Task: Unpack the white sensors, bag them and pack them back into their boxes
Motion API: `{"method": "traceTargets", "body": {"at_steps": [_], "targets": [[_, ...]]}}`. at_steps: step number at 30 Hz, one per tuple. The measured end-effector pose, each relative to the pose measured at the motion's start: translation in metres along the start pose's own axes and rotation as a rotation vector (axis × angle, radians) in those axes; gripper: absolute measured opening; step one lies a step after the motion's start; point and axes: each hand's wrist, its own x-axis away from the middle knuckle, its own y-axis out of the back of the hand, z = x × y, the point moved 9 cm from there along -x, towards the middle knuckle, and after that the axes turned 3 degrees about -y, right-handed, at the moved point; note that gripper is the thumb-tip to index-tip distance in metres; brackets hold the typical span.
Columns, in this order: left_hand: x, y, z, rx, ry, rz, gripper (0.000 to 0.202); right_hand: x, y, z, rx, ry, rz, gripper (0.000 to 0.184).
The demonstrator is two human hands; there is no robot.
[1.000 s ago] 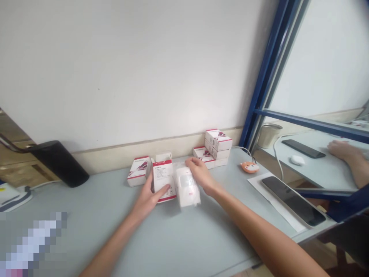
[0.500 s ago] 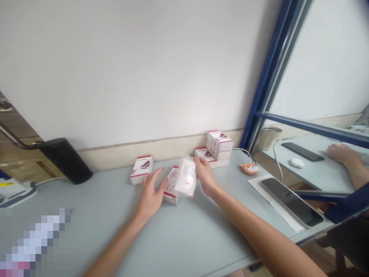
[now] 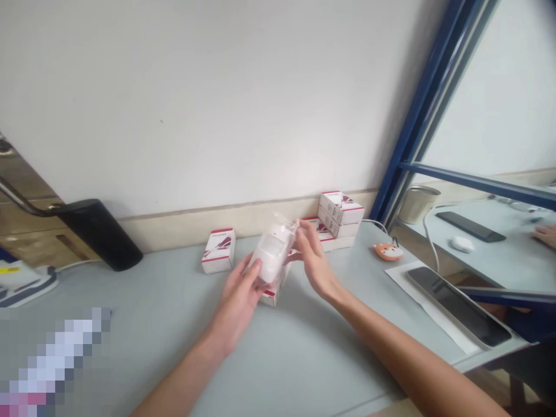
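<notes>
Fingers and thumb of my left hand (image 3: 238, 301) are closed around a white device (image 3: 271, 249) in a clear plastic bag; it looks like a motion sensor. The device is tilted, its upper end leaning right. My right hand (image 3: 315, 255) pinches the loose end of the plastic bag (image 3: 284, 220) at the upper right. Below and behind the device, a white-and-red box (image 3: 270, 297) lies on the table, mostly covered by it and my left hand. Another such box (image 3: 218, 249) stands to the left, apart from my hands.
Several similar boxes (image 3: 341, 208) are stacked against the wall at right. Beyond them are an orange animal-faced item (image 3: 388, 251) and a phone (image 3: 458, 304) on white paper. A black cylinder (image 3: 102, 234) stands at left. Past the blue frame (image 3: 428, 104), another person's hand (image 3: 545, 234) rests on a table.
My left hand has closed on the bagged device, which has moved slightly left and up. My right hand has shifted to the bag's loose end. The view has turned slightly left.
</notes>
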Motion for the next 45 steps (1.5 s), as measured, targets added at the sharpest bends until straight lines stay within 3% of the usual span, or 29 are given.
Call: {"method": "traceTargets", "body": {"at_steps": [6, 11, 14, 18, 20, 22, 25, 27, 29, 33, 37, 42, 45], "targets": [[-0.001, 0.005, 0.003, 0.143, 0.125, 0.026, 0.042, 0.000, -0.008, 0.010, 0.103, 0.029, 0.156, 0.035], [0.005, -0.001, 0.013, 0.117, 0.245, 0.129, 0.051, -0.003, -0.007, 0.008, 0.135, 0.004, 0.206, 0.043], [0.007, -0.003, 0.014, 0.058, 0.269, 0.168, 0.054, -0.009, 0.007, 0.015, 0.119, 0.047, 0.082, 0.042], [0.007, -0.001, 0.010, 0.013, 0.266, 0.174, 0.048, -0.018, 0.053, 0.036, 0.048, 0.199, -0.253, 0.034], [0.003, 0.007, 0.007, 0.064, 0.255, 0.092, 0.041, -0.017, 0.075, 0.047, 0.013, 0.333, -0.397, 0.035], [-0.001, 0.020, 0.002, 0.153, 0.221, -0.044, 0.035, -0.016, 0.084, 0.050, 0.000, 0.403, -0.455, 0.040], [-0.005, 0.030, -0.008, 0.270, 0.158, -0.145, 0.035, -0.024, 0.072, 0.027, 0.080, 0.241, -0.359, 0.038], [-0.007, 0.026, -0.014, 0.302, 0.130, -0.102, 0.039, -0.027, 0.054, 0.002, 0.211, 0.072, -0.241, 0.043], [-0.007, 0.022, -0.016, 0.308, 0.121, -0.076, 0.041, -0.023, 0.039, -0.017, 0.364, -0.008, -0.157, 0.053], [-0.007, 0.021, -0.011, 0.305, 0.147, -0.084, 0.039, -0.011, 0.019, -0.031, 0.650, 0.043, -0.036, 0.069], [-0.006, 0.023, -0.012, 0.291, 0.138, -0.102, 0.040, -0.004, 0.004, -0.027, 0.884, 0.109, 0.125, 0.059], [-0.007, 0.025, -0.021, 0.239, 0.084, -0.118, 0.043, -0.008, 0.006, -0.015, 1.153, 0.133, 0.103, 0.031], [-0.007, 0.022, -0.030, 0.208, 0.020, -0.082, 0.043, -0.008, 0.005, -0.005, 1.198, 0.190, 0.064, 0.030]]}}
